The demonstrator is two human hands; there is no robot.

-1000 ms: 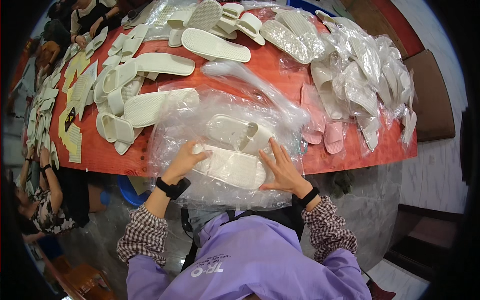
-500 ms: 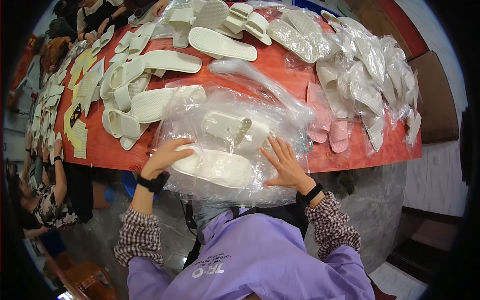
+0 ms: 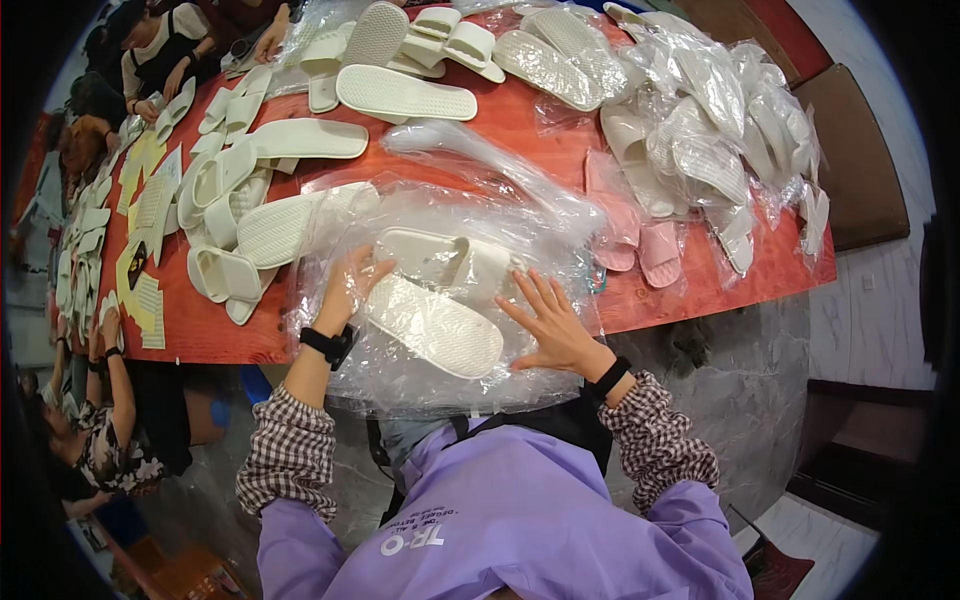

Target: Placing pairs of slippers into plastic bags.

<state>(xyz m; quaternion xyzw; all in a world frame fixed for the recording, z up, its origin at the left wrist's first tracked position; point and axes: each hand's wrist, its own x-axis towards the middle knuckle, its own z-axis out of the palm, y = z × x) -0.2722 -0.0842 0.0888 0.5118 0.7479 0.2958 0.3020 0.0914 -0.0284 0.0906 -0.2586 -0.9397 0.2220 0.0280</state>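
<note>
A pair of white slippers lies inside a clear plastic bag (image 3: 440,375) at the near edge of the red table (image 3: 700,285). One slipper (image 3: 435,325) lies sole up in front, the other slipper (image 3: 445,258) strap up behind it. My left hand (image 3: 350,290) rests on the bag at the left end of the front slipper, fingers curled over it. My right hand (image 3: 550,325) lies flat on the bag to the right of the slippers, fingers spread.
Loose white slippers (image 3: 270,215) cover the table's left and back. Bagged white slippers (image 3: 720,130) pile up at the right, with a pink bagged pair (image 3: 635,235) nearer. Other people (image 3: 90,400) work along the left side. Yellow card sheets (image 3: 140,290) lie at the left.
My hands and the bagged slippers have shifted a little; my right hand has spread flat on the bag and my left hand has moved up to the front slipper's left end.
</note>
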